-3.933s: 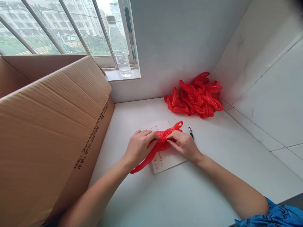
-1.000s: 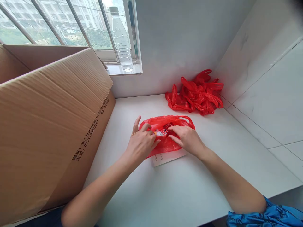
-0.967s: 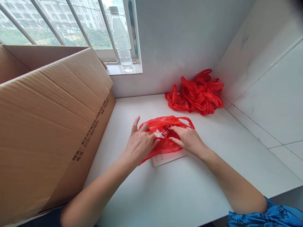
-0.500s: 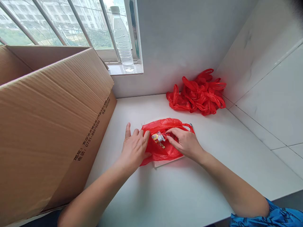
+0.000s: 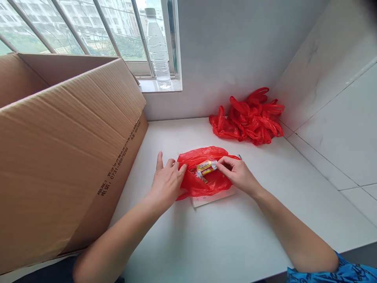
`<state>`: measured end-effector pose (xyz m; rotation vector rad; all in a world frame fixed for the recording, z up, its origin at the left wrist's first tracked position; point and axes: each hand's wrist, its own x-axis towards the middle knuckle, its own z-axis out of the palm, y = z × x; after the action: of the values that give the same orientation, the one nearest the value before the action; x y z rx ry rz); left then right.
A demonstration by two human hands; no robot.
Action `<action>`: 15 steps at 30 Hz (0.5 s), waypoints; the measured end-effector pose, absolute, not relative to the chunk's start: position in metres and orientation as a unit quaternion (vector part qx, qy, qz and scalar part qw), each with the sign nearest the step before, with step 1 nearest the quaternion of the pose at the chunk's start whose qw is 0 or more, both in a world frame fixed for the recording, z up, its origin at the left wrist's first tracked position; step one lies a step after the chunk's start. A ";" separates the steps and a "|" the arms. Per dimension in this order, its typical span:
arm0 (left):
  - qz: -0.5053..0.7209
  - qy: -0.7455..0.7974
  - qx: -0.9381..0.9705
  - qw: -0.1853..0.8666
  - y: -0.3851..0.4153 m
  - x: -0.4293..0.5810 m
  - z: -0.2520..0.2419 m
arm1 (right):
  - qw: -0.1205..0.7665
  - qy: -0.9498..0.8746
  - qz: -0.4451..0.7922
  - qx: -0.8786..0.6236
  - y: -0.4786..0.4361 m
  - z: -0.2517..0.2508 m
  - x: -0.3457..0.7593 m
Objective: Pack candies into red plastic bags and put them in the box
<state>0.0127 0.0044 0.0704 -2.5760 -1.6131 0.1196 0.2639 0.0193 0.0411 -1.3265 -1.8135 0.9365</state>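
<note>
A red plastic bag point(image 5: 216, 189) lies spread on the white tabletop with its mouth open. My left hand point(image 5: 167, 182) grips the bag's left edge, one finger sticking up and the others bent over the plastic. My right hand point(image 5: 240, 175) pinches the silver end of a small snack packet point(image 5: 206, 168) with a yellow and red wrapper, over the bag's opening. Another small wrapped piece shows partly beneath that packet, too covered to name. Under the bag lies a flat, pale book-like item point(image 5: 203, 201), mostly hidden.
A large open cardboard box point(image 5: 73, 149) stands at the left. Several crumpled red plastic bags point(image 5: 251, 118) lie at the back right against the wall. A clear water bottle point(image 5: 159, 51) stands on the sill of the barred window.
My right hand has taken hold of the snack packet, which now shows more of its wrapper and points rightward. My left hand stays at the bag's edge. The view has shifted slightly.
</note>
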 end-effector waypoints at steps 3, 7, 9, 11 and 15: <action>-0.031 -0.523 -0.850 0.044 0.006 0.013 0.080 | 0.365 -0.683 0.388 -0.500 0.019 0.041 0.268; -0.131 -0.517 -0.846 0.026 0.007 0.016 0.091 | 0.400 -0.648 0.443 -0.472 0.019 0.041 0.269; -0.170 -0.509 -0.844 -0.004 0.008 0.018 0.094 | 0.416 -0.638 0.455 -0.462 0.018 0.042 0.267; -0.202 -0.505 -0.838 -0.051 0.009 0.019 0.096 | 0.432 -0.628 0.459 -0.457 0.015 0.045 0.265; -0.240 -0.502 -0.806 -0.203 0.009 0.019 0.105 | 0.443 -0.613 0.482 -0.442 0.012 0.049 0.260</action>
<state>0.0191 0.0090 0.1052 -2.9213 -1.8195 -0.8686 0.2605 0.0118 0.0486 -1.0966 -1.5203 1.1950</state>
